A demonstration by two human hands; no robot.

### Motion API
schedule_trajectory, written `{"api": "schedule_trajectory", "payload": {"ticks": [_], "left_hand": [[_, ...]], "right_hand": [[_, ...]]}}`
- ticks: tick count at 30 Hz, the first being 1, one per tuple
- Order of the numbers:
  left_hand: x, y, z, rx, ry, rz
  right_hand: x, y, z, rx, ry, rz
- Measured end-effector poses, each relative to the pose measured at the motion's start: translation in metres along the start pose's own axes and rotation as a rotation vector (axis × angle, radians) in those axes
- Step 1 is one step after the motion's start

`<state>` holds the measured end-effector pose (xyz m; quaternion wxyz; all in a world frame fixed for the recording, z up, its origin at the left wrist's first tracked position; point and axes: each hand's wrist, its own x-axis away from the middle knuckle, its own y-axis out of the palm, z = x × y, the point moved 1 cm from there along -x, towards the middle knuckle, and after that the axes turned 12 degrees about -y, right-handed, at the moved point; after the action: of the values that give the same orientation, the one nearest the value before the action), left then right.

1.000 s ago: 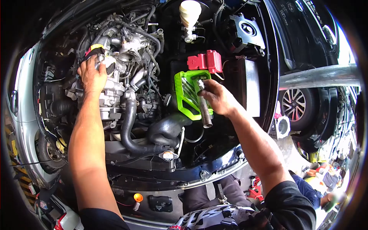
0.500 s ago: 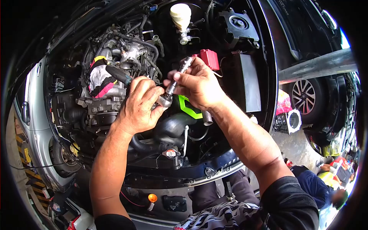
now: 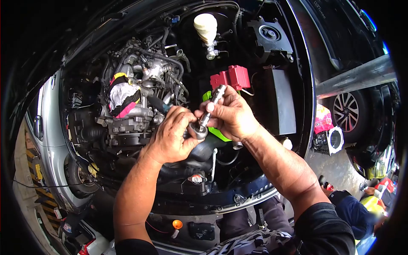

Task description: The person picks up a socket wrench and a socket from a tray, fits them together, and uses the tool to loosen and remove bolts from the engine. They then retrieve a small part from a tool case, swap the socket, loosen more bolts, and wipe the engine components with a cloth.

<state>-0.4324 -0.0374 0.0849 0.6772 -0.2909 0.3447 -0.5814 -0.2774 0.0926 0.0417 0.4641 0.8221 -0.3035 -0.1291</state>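
Over the open engine bay, my left hand (image 3: 173,134) is closed around a ratchet wrench, its fingers and thumb near the round ratchet head (image 3: 198,131). The ratchet's dark handle (image 3: 158,104) runs out beyond my knuckles toward the engine. My right hand (image 3: 231,112) pinches a shiny metal socket extension (image 3: 218,94) between thumb and fingers. The extension stands at a slant, its lower end at the ratchet head and its upper end poking above my fingers. A bright green piece (image 3: 218,134) lies below, partly hidden by my right hand.
The engine (image 3: 131,121) fills the left of the bay, with a cloth (image 3: 123,94) on it. A white fluid reservoir (image 3: 205,27), a red cover (image 3: 237,77) and a radiator cap (image 3: 196,179) surround my hands. A metal post (image 3: 357,76) and another person (image 3: 352,212) are at right.
Both hands have come slightly nearer my body and rightward with the ratchet and extension. The extension's lower end is closer to my left fingers. The whole view has shifted a little.
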Motion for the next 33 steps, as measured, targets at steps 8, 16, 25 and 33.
{"api": "schedule_trajectory", "payload": {"ticks": [8,16,25,33], "left_hand": [[0.002,0.003,0.000,0.826,-0.511,-0.494],[-0.018,0.035,-0.008,1.017,-0.578,0.099],[-0.058,-0.014,-0.030,-0.067,-0.416,0.104],[-0.034,-0.090,-0.239,-0.578,-1.319,0.145]], "right_hand": [[-0.008,-0.013,-0.008,-0.248,0.177,-0.350],[-0.009,-0.012,0.008,0.289,-0.105,-0.167],[-0.073,-0.010,0.013,0.486,-0.261,-0.050],[-0.206,-0.037,-0.008,0.756,-0.057,0.083]]}}
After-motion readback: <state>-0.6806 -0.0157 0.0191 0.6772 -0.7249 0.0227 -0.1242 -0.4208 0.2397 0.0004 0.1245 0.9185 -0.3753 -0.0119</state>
